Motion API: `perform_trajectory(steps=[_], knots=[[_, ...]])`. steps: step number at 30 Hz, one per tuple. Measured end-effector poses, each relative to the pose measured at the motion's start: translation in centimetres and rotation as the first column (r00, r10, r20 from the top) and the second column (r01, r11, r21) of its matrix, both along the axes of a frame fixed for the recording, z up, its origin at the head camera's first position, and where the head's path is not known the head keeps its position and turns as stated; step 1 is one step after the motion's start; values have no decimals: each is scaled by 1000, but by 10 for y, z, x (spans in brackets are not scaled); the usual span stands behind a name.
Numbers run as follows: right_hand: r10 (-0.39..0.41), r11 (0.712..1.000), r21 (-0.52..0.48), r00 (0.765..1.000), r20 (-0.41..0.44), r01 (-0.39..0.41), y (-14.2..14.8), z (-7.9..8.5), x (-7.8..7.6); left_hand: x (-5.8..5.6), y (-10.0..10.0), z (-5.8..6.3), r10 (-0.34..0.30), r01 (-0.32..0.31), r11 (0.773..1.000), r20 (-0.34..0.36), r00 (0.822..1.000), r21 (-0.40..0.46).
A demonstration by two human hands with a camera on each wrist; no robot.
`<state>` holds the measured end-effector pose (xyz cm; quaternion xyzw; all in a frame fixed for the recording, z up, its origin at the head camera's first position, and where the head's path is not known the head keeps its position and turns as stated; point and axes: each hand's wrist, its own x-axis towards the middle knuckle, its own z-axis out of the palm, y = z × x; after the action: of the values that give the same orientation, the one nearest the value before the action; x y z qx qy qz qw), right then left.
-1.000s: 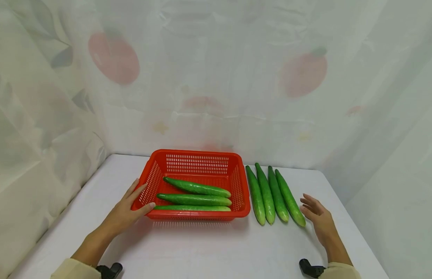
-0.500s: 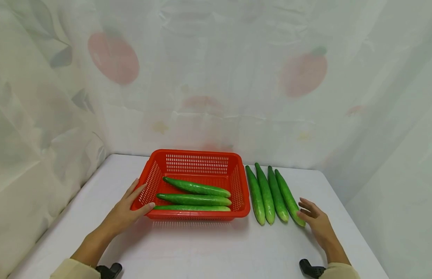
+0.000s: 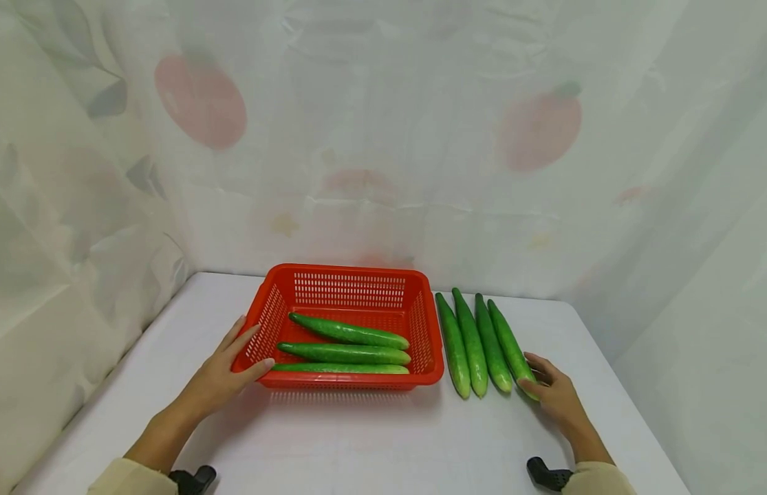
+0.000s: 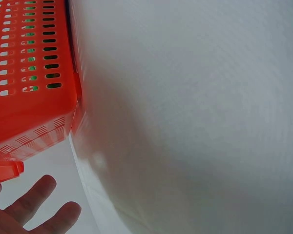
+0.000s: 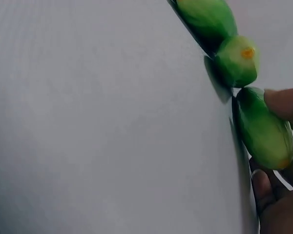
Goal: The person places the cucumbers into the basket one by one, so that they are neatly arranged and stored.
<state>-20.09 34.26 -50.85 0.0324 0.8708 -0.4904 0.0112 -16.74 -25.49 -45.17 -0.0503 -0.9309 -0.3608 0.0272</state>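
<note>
The red plastic basket point(image 3: 352, 382) stands on the table with three cucumbers point(image 3: 344, 354) lying crosswise in it. At its left front corner rests my left hand point(image 3: 219, 378), fingers extended and spread along the rim. The left wrist view shows those fingers point(image 4: 36, 200) straight beside the basket wall point(image 4: 29, 109). My right hand point(image 3: 559, 399) holds the near, pale end of the rightmost loose cucumber point(image 3: 508, 337). In the right wrist view the thumb point(image 5: 285, 103) lies on top of that cucumber point(image 5: 266, 134), with curled fingers around its far side.
Several cucumbers lie side by side right of the basket, including the leftmost one point(image 3: 453, 344). A white cloth covers the table point(image 3: 358, 447). Behind it hangs a pale printed curtain point(image 3: 383, 137), and more sheeting closes in both sides.
My right hand has moved left from beside the row of cucumbers and taken hold of the rightmost one's near end. My left hand and the basket have stayed in place.
</note>
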Motion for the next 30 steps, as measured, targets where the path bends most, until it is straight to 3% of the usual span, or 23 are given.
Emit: perform_trajectory(steps=[10, 17, 23, 30], knots=[[-123, 986, 111, 992, -18, 124, -7, -1, -1, 0, -1, -1, -3, 3, 1000, 1, 1000, 4], [-218, 976, 7, 976, 16, 218, -9, 5, 2, 0, -1, -1, -3, 3, 1000, -6, 1000, 1], [-315, 944, -86, 947, 57, 320, -7, 12, 5, 0, -1, -2, -2, 2, 1000, -4, 1000, 3], [-363, 911, -188, 930, 59, 367, 1, 20, 7, -1, -2, -2, -2, 2, 1000, -4, 1000, 0]])
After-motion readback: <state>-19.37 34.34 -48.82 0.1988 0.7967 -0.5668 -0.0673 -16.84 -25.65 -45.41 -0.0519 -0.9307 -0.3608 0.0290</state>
